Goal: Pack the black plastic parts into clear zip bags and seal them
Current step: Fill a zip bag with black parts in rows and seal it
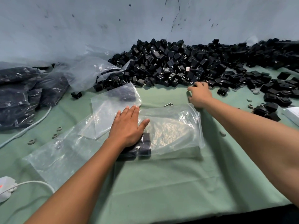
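A clear zip bag [174,130] lies flat on the green cloth in the middle, with a few black plastic parts [142,146] inside at its near left corner. My left hand [127,126] lies flat on that bag, fingers straight, pressing over the parts. My right hand [199,95] is stretched out to the near edge of the big heap of loose black parts [174,63], fingers spread and loosely bent; whether it holds a part is hidden. More empty clear bags [111,107] lie to the left under the zip bag.
Filled bags of black parts [17,97] are stacked at the far left beside a large crumpled plastic sheet [90,70]. Small grey rings [56,135] dot the cloth. A white cable and plug [6,188] lie at the near left. The wall stands close behind the heap.
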### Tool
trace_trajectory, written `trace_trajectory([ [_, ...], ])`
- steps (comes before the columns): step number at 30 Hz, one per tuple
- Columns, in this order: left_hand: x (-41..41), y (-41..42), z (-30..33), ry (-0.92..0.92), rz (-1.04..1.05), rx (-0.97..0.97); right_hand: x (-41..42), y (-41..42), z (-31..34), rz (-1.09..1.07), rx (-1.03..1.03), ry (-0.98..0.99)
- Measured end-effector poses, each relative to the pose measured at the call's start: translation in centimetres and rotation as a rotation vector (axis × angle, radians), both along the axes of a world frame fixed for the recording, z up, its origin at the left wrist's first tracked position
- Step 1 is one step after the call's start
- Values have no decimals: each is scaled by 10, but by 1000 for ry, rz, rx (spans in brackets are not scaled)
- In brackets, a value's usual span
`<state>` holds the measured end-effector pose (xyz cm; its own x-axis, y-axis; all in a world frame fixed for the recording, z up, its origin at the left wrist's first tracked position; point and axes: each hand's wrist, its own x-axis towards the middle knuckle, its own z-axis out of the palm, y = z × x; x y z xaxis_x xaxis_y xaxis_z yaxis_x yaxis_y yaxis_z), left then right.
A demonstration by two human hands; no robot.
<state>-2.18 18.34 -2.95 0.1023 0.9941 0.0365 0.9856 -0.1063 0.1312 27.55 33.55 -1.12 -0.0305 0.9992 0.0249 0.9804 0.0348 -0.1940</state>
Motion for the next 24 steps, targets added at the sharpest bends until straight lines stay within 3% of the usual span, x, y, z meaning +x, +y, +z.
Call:
trace_trajectory([
  [3, 1, 0, 0, -6, -1, 6, -5, -4, -5, 75, 107, 14],
  [9, 6, 0, 12, 8, 15, -58, 19, -29, 7, 67, 74, 229],
  [11, 22, 0, 18, -27, 59, 11, 33, -43, 14, 61, 51, 285],
  [16, 102, 3, 42, -289, 9, 223, 56, -88, 34, 69, -239, 521],
  [20, 148, 8, 64, -365, 37, 90, 47, -120, 35, 282, -421, 740],
  [24, 162, 2, 74, -364, 56, -12, 26, -135, 27, 364, -435, 894],
])
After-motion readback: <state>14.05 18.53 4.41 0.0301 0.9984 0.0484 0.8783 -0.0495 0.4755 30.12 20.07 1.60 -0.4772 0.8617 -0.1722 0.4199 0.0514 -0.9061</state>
